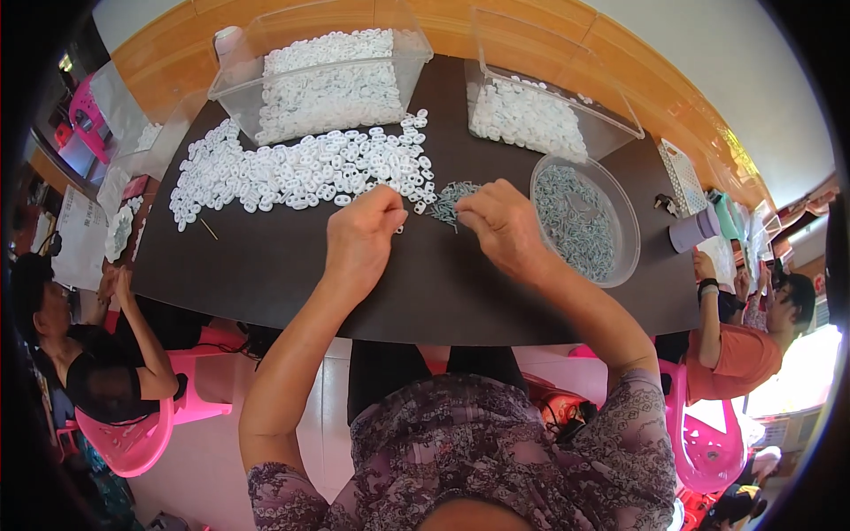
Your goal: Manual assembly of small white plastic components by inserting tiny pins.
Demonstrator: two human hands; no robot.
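My left hand (361,237) is closed in a pinch at the near edge of a spread of small white oval plastic pieces with holes (301,168). One such white piece (399,229) shows just under its fingertips. My right hand (503,223) is also closed, thumb and fingers pressed together, beside a small heap of grey screws (453,202). Whatever its fingertips may hold is hidden. Close by on the right, a round clear tub (630,239) holds many more grey screws (575,221).
Behind the spread stands a clear bin (414,75) of white pieces; another clear bin (611,119) is at back right. A thin yellowish stick (209,230) lies on the dark table (425,301). A purple cup (694,230) stands far right. One person sits at each side.
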